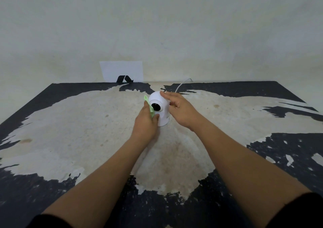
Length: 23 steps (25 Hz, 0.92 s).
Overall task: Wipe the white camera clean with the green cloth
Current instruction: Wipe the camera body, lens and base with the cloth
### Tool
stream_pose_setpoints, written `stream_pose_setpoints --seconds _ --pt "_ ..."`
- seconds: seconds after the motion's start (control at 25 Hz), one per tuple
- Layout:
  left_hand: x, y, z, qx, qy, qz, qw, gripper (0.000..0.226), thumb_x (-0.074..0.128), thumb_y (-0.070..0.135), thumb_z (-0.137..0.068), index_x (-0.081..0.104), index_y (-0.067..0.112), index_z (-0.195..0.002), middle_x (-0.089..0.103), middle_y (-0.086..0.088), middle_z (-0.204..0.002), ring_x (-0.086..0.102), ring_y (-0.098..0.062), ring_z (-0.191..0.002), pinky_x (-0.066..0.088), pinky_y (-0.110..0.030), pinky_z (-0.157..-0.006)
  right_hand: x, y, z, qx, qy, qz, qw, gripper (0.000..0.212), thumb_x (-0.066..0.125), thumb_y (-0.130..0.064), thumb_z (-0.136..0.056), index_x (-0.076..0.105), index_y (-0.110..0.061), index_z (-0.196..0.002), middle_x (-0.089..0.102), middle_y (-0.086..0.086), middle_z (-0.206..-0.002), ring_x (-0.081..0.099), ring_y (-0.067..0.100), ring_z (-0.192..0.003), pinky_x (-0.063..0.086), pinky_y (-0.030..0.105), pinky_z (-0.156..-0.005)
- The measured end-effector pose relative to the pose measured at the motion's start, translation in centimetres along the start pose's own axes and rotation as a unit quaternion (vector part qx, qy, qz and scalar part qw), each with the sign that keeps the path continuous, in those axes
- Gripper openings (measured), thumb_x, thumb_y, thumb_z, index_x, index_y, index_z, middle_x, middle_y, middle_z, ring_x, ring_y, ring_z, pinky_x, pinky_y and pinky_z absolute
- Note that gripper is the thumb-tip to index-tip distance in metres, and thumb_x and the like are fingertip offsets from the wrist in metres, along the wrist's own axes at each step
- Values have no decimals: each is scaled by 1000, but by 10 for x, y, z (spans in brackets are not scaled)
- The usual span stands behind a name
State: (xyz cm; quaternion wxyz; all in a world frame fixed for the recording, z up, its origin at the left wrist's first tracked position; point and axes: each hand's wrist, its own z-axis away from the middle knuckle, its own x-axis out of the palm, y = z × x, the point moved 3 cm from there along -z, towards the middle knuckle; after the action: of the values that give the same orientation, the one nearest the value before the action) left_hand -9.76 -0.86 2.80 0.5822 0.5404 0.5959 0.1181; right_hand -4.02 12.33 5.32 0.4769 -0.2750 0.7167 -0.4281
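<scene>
A white camera (161,111) with a round head and a black lens stands upright on the table, lens facing me. My left hand (146,122) holds the green cloth (150,106) and presses it against the camera's left side, beside the lens. Only a strip of the cloth shows past my fingers. My right hand (180,108) rests on the top and right side of the camera's head, fingers laid over it.
The table top (87,122) is worn, pale in the middle with black patches at the edges. A white cable (182,83) runs from behind the camera toward the wall. A white sheet with a black mark (122,72) leans against the wall behind.
</scene>
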Motion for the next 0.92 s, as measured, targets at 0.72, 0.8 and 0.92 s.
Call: stream_pose_setpoints --seconds 0.72,0.8,0.92 --pt "-26 11 -32 182 -31 -102 978 59 74 21 -74 49 11 -126 55 -7 -129 52 -26 -115 41 -31 -90 1 1 0 2 -8 -35 999 62 35 5 -86 49 -31 -134 35 2 -145 37 18 -135 37 45 -110" --pt "-27 6 -39 119 -48 -51 990 65 76 29 -73 46 20 -129 58 3 -116 55 -19 -102 39 -16 -76 1 5 -1 5 -9 -47 999 60 36 3 -87 50 -33 -134 35 0 -145 38 18 -135 37 45 -110" --pt "-27 2 -40 70 -65 -13 995 75 76 36 -72 40 32 -138 55 15 -111 51 -7 -97 33 0 -67 1 8 -4 7 -10 -49 999 59 37 1 -88 51 -34 -133 37 -4 -142 38 16 -134 37 45 -110"
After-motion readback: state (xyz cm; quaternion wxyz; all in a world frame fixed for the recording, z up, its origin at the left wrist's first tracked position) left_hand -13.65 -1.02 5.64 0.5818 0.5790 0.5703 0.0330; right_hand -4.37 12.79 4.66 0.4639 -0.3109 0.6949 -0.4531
